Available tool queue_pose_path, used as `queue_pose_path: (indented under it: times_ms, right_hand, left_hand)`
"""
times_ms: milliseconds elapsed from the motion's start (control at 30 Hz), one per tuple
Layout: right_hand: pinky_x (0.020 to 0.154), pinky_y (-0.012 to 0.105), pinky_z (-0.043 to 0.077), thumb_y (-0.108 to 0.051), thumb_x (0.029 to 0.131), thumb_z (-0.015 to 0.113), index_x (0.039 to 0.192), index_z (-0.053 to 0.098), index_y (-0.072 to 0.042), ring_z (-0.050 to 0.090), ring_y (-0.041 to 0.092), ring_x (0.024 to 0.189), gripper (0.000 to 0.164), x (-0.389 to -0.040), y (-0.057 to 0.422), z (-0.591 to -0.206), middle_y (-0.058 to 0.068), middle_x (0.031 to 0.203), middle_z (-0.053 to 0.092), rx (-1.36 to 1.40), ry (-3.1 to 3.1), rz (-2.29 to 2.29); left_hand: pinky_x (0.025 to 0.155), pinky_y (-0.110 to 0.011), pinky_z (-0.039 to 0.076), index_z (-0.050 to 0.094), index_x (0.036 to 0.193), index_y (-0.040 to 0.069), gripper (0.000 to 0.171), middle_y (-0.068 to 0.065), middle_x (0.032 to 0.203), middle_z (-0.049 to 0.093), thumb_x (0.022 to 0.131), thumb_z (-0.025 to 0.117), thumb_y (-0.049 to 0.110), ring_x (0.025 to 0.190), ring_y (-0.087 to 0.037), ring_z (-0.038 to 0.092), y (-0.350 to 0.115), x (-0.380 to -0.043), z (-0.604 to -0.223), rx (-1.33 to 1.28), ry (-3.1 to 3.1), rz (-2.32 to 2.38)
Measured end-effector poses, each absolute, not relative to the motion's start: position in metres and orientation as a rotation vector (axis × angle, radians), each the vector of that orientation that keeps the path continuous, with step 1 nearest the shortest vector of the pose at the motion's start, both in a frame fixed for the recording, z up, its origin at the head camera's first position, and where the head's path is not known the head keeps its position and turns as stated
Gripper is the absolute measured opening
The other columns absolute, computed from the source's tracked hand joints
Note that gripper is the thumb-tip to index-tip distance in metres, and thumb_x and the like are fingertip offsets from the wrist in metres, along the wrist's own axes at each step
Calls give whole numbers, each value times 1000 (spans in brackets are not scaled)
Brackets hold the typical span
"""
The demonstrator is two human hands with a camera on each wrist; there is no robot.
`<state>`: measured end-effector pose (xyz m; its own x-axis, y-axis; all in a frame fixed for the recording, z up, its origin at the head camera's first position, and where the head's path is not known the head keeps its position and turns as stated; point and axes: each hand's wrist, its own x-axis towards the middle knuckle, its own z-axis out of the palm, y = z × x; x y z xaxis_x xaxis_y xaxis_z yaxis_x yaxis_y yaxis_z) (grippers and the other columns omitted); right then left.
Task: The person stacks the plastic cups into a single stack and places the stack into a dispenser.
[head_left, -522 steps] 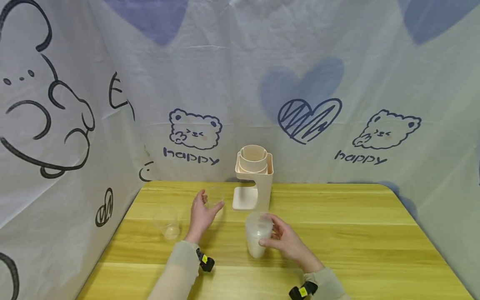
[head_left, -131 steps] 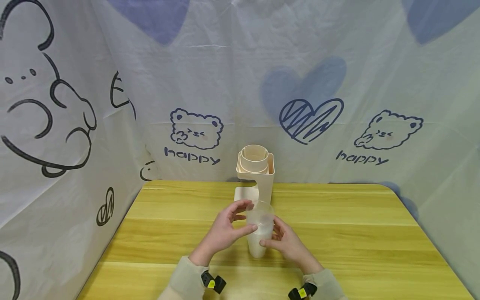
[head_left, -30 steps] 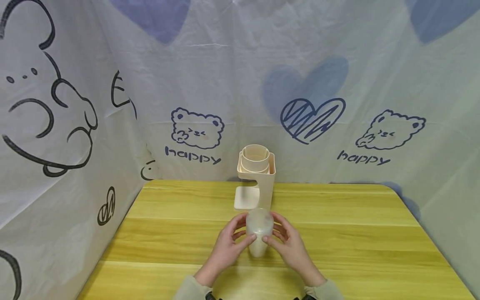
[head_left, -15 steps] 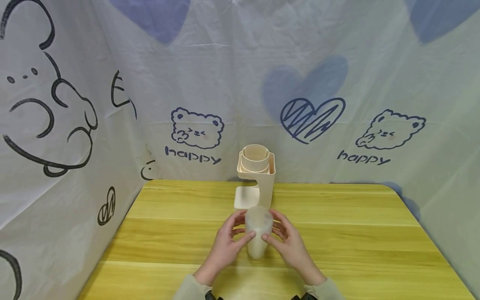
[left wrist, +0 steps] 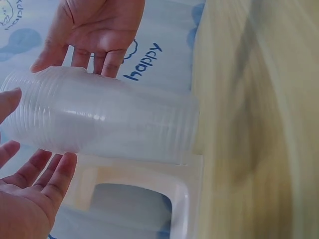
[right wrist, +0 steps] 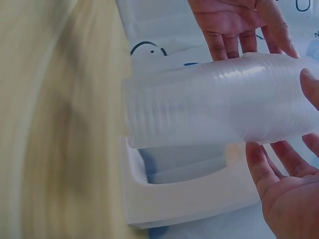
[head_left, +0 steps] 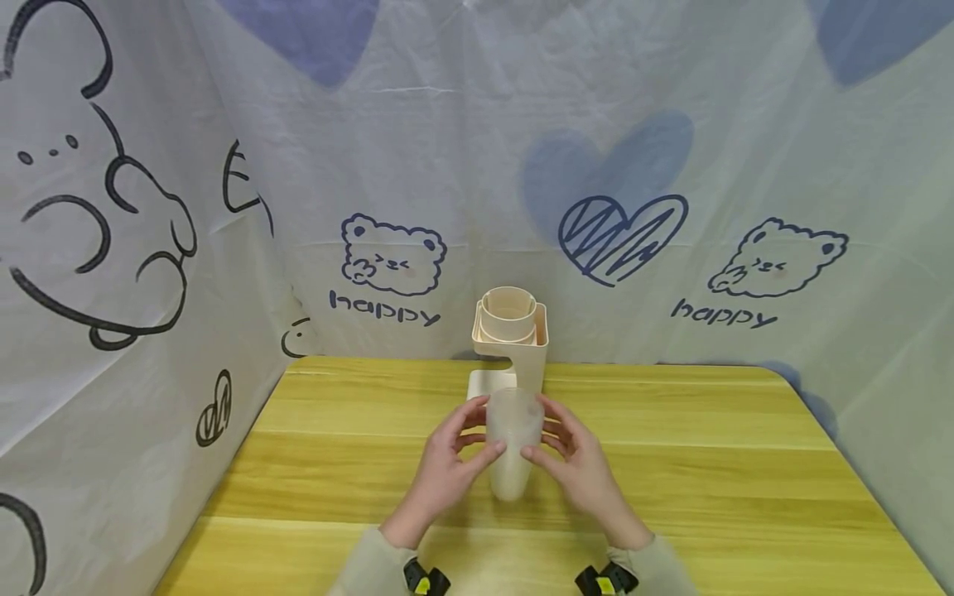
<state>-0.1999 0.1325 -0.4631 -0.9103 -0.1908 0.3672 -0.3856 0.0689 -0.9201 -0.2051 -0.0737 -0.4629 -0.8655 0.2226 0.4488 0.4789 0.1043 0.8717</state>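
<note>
A tall stack of nested clear plastic cups point(head_left: 513, 439) stands upright between both hands, in front of the cream stand. My left hand point(head_left: 445, 459) holds its left side, thumb at the front and fingers curving behind. My right hand point(head_left: 581, 463) grips the right side in the same way. In the left wrist view the several ribbed rims of the cup stack point(left wrist: 114, 119) lie between the two hands. The right wrist view shows the stack's narrow bottom point(right wrist: 137, 114) close to the tabletop.
A cream cup-dispenser-like stand point(head_left: 531, 364) is right behind the stack, with a round open tube point(head_left: 507, 327) on top and a flat base point(head_left: 484, 381) at its left. The wooden table point(head_left: 708, 463) ends at a printed cloth backdrop point(head_left: 492, 165).
Both hands have shifted the cup stack forward, toward the stand, over the last half second. Loose cups seen on the left much earlier are gone from there; the left hand has joined the right on the stack.
</note>
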Motion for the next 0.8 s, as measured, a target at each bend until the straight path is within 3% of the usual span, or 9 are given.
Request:
queue_pose_path:
  times_ms: [233, 400, 600, 800]
  right_hand:
    - [96, 38, 52, 3, 85, 73, 144, 42, 1, 56, 38, 115, 67, -205, 134, -442, 21, 140, 47, 576, -2199, 1948]
    - [95, 37, 52, 3, 85, 74, 143, 44, 1, 56, 37, 116, 66, -212, 134, -428, 21, 140, 48, 580, -2200, 1924]
    - [96, 36, 52, -2, 86, 75, 145, 43, -4, 56, 35, 117, 66, -223, 134, -413, 18, 141, 48, 585, -2215, 1896]
    - [98, 40, 51, -2, 86, 75, 145, 43, -6, 56, 34, 117, 67, -234, 133, -396, 17, 138, 50, 604, -2207, 1884]
  left_hand:
    - [89, -39, 56, 52, 136, 6, 56, -11, 123, 61, 85, 76, 4, 111, -27, 59, -72, -212, -446, -706, -2147, -1843]
    - [89, -41, 56, 52, 135, 3, 57, -15, 123, 61, 83, 77, 0, 111, -30, 59, -70, -219, -432, -729, -2100, -1848]
    - [91, -38, 55, 54, 132, 6, 50, -10, 125, 60, 86, 76, 6, 110, -25, 60, -72, -229, -418, -743, -2091, -1823]
    - [95, -49, 52, 50, 133, -5, 50, -22, 127, 56, 87, 71, -3, 113, -36, 57, -71, -226, -386, -750, -2095, -1801]
